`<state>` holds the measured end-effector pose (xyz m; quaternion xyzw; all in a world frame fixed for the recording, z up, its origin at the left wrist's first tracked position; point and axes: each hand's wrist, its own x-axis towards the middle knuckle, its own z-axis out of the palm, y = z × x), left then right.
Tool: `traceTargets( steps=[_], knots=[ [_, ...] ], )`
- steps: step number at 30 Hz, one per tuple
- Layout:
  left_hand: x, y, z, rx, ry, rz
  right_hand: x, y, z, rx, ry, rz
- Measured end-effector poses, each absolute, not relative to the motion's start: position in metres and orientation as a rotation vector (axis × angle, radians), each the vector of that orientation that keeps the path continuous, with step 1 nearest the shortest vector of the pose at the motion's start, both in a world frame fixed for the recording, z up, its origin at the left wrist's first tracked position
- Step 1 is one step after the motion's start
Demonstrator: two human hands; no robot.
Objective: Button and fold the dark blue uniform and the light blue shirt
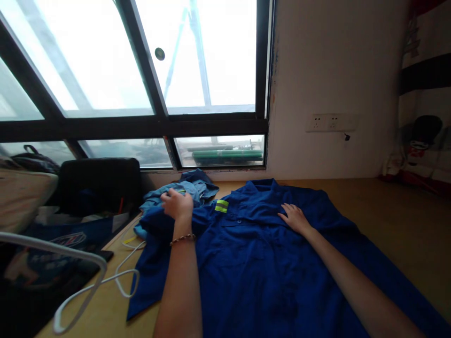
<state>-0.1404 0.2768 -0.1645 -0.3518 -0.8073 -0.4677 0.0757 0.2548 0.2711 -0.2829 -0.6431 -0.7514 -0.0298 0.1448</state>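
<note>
So the blue work shirt (243, 263) is spread on the bench (373, 202), right hand (295, 218) resting on its chest, fingers slightly apart. Left hand (178, 204) is over the sleeve (155, 227), fingers curled, can't tell if gripping; lettering on the blue bag (89, 231) is too blurry to read.
</note>
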Motion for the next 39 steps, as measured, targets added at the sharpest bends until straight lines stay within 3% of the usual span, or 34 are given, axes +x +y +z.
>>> traceTargets(
  steps=[4, 10, 16, 20, 21, 23, 24, 26, 28, 29, 34, 39],
  knots=[
    [-0.164, 0.261, -0.171, -0.423, -2.329, -1.581, 0.256, 0.275, -0.290, -1.828, -2.126, -0.070],
    [-0.160, 0.260, -0.170, -0.286, -2.498, -1.805, 0.257, 0.277, -0.290, -1.819, -2.118, -0.086],
    [-0.166, 0.252, -0.169, -0.829, -2.488, -2.170, 0.258, 0.276, -0.291, -1.805, -2.113, -0.103],
    [-0.144, 0.255, -0.144, -1.110, -2.272, -2.323, 0.259, 0.276, -0.293, -1.769, -2.090, -0.064],
    [-0.131, 0.255, -0.136, -1.265, -2.189, -2.381, 0.259, 0.277, -0.293, -1.743, -2.077, -0.037],
    [-0.099, 0.248, -0.121, -2.142, -1.821, -2.471, 0.260, 0.278, -0.293, -1.644, -2.023, 0.044],
    [-0.082, 0.242, -0.115, -2.676, -1.739, -2.270, 0.261, 0.279, -0.292, -1.578, -1.966, 0.105],
    [-0.051, 0.230, -0.110, -3.571, -1.637, -1.397, 0.264, 0.282, -0.290, -1.433, -1.748, 0.299],
    [-0.030, 0.226, -0.113, -3.909, -1.537, -0.576, 0.268, 0.284, -0.287, -1.325, -1.503, 0.495],
    [-0.026, 0.228, -0.118, -3.902, -1.503, -0.402, 0.271, 0.285, -0.286, -1.288, -1.419, 0.569],
    [-0.037, 0.267, -0.158, -3.061, -1.889, -0.583, 0.297, 0.289, -0.276, -1.164, -1.317, 0.750],
    [-0.051, 0.295, -0.197, -2.713, -1.970, -0.738, 0.319, 0.294, -0.267, -0.930, -0.895, 1.227]
  ],
)
